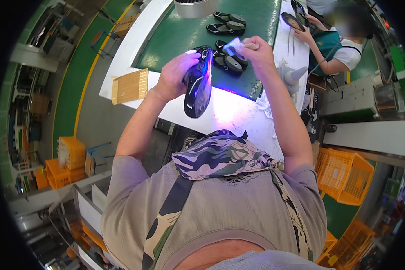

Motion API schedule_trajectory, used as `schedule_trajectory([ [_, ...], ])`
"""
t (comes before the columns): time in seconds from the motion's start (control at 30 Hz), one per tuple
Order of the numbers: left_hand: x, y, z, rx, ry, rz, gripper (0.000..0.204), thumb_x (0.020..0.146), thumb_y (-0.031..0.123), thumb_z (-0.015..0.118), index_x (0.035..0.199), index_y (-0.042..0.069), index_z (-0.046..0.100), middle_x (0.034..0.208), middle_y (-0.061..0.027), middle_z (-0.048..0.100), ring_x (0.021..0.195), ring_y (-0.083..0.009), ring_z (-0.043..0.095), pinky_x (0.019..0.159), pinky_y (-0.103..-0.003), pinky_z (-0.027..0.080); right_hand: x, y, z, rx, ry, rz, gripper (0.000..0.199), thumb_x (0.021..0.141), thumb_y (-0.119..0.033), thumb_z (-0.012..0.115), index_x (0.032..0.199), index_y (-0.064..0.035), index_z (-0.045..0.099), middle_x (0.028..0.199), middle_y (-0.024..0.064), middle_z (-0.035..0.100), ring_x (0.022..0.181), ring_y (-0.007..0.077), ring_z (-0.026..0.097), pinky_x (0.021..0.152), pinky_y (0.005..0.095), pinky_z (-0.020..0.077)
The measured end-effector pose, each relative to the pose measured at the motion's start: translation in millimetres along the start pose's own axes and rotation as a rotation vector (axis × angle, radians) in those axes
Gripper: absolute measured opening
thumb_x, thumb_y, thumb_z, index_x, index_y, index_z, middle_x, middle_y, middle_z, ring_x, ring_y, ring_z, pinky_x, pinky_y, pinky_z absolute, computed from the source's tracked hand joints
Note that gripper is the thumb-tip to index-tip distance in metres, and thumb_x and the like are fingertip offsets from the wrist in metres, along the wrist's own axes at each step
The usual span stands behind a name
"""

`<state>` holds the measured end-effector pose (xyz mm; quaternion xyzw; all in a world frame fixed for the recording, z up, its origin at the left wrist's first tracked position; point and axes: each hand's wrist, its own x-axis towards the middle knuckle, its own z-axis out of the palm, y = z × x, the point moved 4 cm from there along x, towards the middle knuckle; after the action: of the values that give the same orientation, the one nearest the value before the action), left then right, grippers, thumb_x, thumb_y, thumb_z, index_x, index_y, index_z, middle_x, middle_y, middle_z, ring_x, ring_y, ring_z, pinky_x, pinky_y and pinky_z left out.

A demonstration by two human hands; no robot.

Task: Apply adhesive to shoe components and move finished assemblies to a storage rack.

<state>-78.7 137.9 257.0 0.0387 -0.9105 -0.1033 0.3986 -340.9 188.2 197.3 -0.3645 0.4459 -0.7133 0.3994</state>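
My left hand (173, 74) grips a black shoe (198, 85), holding it sole-side toward my right hand above the white bench. A violet glow lights the shoe and the bench under it. My right hand (256, 51) is closed around a small pale brush or cloth (235, 45) whose tip is near the shoe's upper end. Just beyond my hands a pair of black shoes (227, 60) lies on the green conveyor belt (175, 36).
Another pair of black shoes (227, 23) lies farther up the belt. A wooden board (130, 85) rests on the white bench edge (121, 54) at left. A co-worker (333, 49) handles a shoe at upper right. Orange crates (344, 173) stand at right and lower left.
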Motion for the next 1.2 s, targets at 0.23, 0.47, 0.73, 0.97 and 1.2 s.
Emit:
schedule_trajectory([
  [0.23,-7.2,44.1,-13.6,0.081,-0.022,0.014,0.047,0.074,0.005,0.076,0.115,0.001,0.054,0.118,-0.0225,0.063,0.110,-0.0394,0.063,0.093,-0.043,0.051,-0.1,-7.6,53.2,0.062,-0.251,0.029,0.023,0.076,0.006,0.073,0.089,-0.0030,0.057,0.074,-0.0032,0.053,0.074,0.0096,0.056,0.071,0.0276,0.0514],
  [0.47,-15.9,52.3,-7.7,0.146,0.010,-0.102,0.053,0.066,0.002,0.079,0.114,0.001,0.056,0.116,-0.0191,0.064,0.106,-0.0368,0.064,0.091,-0.041,0.052,-21.7,12.8,58.3,0.176,-0.396,0.140,0.017,0.079,0.001,0.070,0.087,-0.0043,0.056,0.078,0.0044,0.060,0.074,0.0166,0.062,0.069,0.0301,0.0509],
  [0.73,-29.6,33.3,11.2,0.088,-0.066,-0.407,0.057,0.065,-0.002,0.076,0.117,0.003,0.054,0.109,-0.0183,0.064,0.100,-0.0359,0.064,0.085,-0.038,0.054,-23.4,3.3,56.4,0.224,-0.497,0.267,0.018,0.073,0.001,0.070,0.087,-0.0025,0.059,0.082,0.0034,0.061,0.076,0.0141,0.060,0.077,0.0294,0.0490],
  [0.97,-25.6,24.2,21.0,-0.055,-0.442,-0.826,0.069,0.051,0.013,0.089,0.110,0.004,0.056,0.096,-0.0156,0.068,0.092,-0.0333,0.067,0.081,-0.040,0.054,-5.5,-38.1,57.1,0.064,-0.506,0.096,0.020,0.076,-0.002,0.074,0.086,-0.0037,0.057,0.087,0.0028,0.059,0.082,0.0122,0.057,0.074,0.0278,0.0477],
  [1.2,-31.6,17.1,30.2,-0.412,-0.637,-0.976,0.072,0.050,0.012,0.089,0.114,0.002,0.059,0.096,-0.0056,0.067,0.089,-0.0161,0.062,0.086,-0.032,0.050,20.7,-32.4,54.2,0.058,-0.520,0.037,0.021,0.077,0.005,0.072,0.082,-0.0053,0.054,0.087,0.0021,0.056,0.079,0.0104,0.054,0.073,0.0252,0.0465],
])
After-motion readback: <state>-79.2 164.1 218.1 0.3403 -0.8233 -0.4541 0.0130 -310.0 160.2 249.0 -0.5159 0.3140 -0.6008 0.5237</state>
